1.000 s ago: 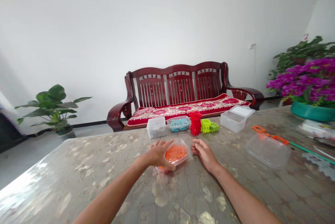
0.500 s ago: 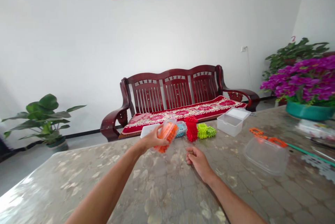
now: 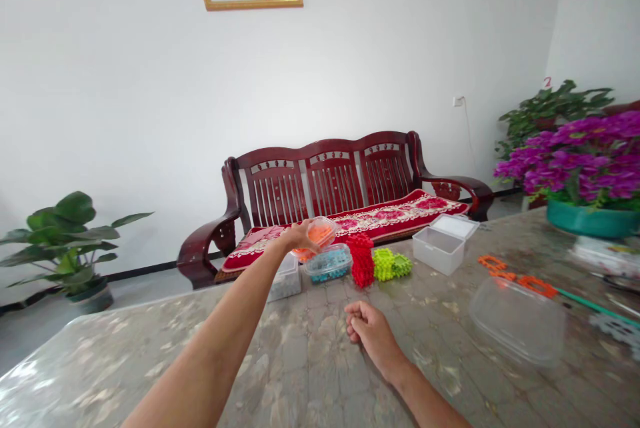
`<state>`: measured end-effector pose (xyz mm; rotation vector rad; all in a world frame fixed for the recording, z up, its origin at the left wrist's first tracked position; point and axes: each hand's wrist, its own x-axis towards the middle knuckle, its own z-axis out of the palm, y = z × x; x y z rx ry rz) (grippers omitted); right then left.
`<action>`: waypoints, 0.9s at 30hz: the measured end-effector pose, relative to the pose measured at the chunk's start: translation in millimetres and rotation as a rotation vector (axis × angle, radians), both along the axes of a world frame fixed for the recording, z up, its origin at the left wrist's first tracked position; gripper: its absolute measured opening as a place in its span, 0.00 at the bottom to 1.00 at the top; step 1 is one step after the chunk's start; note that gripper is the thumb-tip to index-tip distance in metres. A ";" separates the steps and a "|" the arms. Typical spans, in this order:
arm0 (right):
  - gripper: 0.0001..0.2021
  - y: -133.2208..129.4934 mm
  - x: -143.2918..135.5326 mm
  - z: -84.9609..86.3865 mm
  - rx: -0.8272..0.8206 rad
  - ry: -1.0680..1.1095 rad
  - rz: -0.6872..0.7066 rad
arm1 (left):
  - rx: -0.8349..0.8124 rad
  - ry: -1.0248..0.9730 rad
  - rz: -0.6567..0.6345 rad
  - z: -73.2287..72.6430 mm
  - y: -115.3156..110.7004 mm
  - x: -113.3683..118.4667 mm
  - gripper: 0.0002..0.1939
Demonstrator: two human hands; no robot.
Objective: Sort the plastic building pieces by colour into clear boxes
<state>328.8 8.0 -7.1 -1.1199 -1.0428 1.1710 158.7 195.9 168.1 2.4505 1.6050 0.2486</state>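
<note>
Head view: left hand (image 3: 299, 237) wrapped round the left side of the clear orange-piece container (image 3: 323, 232), far side of the tabletop (image 3: 295, 361). Container is at the blue-piece container (image 3: 329, 264) and translucent box (image 3: 286, 285); contact unclear. Right hand (image 3: 371, 333) nearer, fingers half curled, can't tell if holding anything. Red pieces (image 3: 361, 261) and yellow-green pieces (image 3: 392, 264) right of blue.

A glossy, floral-patterned worktop (image 3: 295, 375) carries, around its middle, a translucent box (image 3: 285, 286) at eleven o'clock, a clear tub of blue pieces (image 3: 329, 266) at twelve and a knobbly red block (image 3: 362, 263) at one. Lime-green blocks (image 3: 384, 265) and an open translucent box (image 3: 436, 251) sit towards two, as does a teal planter (image 3: 590, 220) farther out. At three lies a clear plastic lid (image 3: 519, 321), with orange linked pieces (image 3: 536, 285) by its far edge.
</note>
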 end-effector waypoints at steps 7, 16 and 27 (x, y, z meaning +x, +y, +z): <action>0.15 1.4 -2.0 -1.0 -0.005 -0.014 0.008 | -0.106 0.143 -0.123 -19.3 22.3 20.5 0.60; 0.14 2.3 -2.8 -4.0 -0.004 -0.015 0.019 | -0.176 0.182 -0.262 -36.4 30.7 23.0 0.62; 0.14 4.1 -2.1 -7.6 0.012 -0.018 0.007 | -0.048 0.061 -0.249 -34.9 17.8 16.6 0.59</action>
